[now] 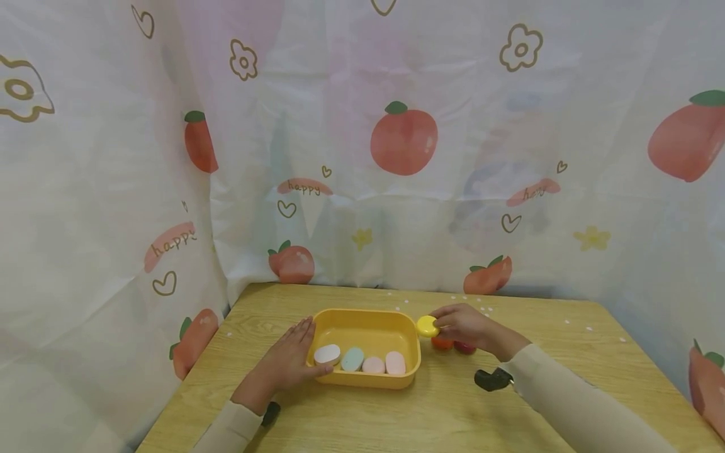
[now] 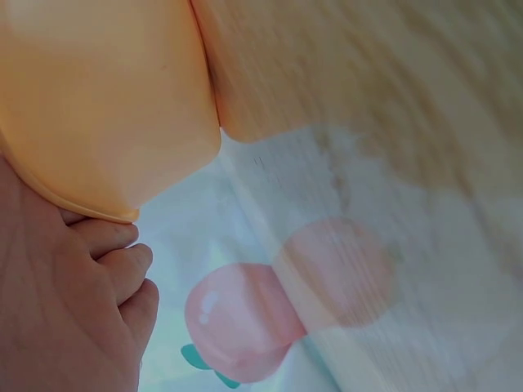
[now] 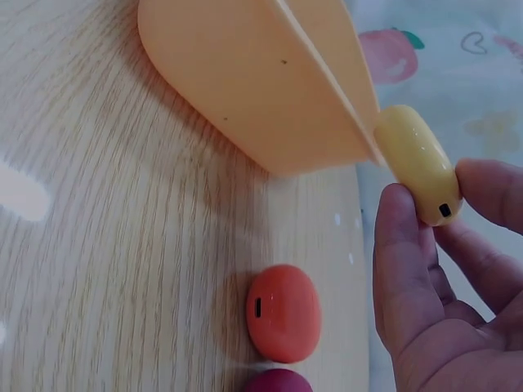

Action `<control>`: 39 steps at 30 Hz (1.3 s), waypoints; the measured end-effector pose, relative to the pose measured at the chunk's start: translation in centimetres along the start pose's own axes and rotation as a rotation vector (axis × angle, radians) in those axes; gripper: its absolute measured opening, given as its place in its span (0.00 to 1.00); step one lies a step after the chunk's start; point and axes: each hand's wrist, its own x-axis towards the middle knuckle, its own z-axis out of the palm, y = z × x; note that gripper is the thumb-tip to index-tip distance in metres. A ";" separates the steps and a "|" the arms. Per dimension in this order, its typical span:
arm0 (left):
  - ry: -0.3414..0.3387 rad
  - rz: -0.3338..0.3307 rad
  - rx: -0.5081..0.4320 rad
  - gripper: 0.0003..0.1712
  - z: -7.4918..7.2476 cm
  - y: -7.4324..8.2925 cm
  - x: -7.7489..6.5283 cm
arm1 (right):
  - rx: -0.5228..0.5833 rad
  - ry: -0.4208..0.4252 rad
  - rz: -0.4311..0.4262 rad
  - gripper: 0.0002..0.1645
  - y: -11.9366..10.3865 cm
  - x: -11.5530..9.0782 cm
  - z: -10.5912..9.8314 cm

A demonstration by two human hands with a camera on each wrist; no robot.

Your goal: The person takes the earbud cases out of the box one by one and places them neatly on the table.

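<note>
A yellow plastic tub [image 1: 362,379] sits on the wooden table. Inside, along its near side, lie a white oval case [image 1: 327,355], a mint-green one [image 1: 352,360] and two pink ones [image 1: 395,363]. My left hand [image 1: 290,355] rests against the tub's left end, fingers extended along the wall and thumb at the near rim. At the right end, my right hand [image 1: 466,325] pinches a small glossy yellow earbud case [image 3: 418,163] between thumb and fingers, close beside the rim. A dark port slot shows on it. Below that hand are an orange-red case [image 3: 284,314] and a dark magenta one [image 3: 279,382].
Black objects, partly hidden, show by the right forearm [image 1: 493,379] and the left wrist [image 1: 270,414]. Small white flecks [image 1: 481,308] dot the back of the wooden table [image 1: 362,421]. A fruit-printed curtain [image 1: 340,126] hangs behind and at the sides.
</note>
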 end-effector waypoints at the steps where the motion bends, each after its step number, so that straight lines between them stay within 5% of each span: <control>1: -0.001 -0.001 -0.001 0.63 0.0 0.0 0.0 | -0.001 0.004 0.003 0.23 0.1 -0.1 -0.1; 10: -0.007 -0.005 -0.005 0.62 0.1 -0.2 0.1 | -0.066 0.018 0.016 0.26 0.4 -1.0 -1.4; 39: -0.001 -0.003 -0.006 0.63 0.3 -0.1 0.2 | -0.037 0.095 0.045 0.27 2.1 -3.5 -5.6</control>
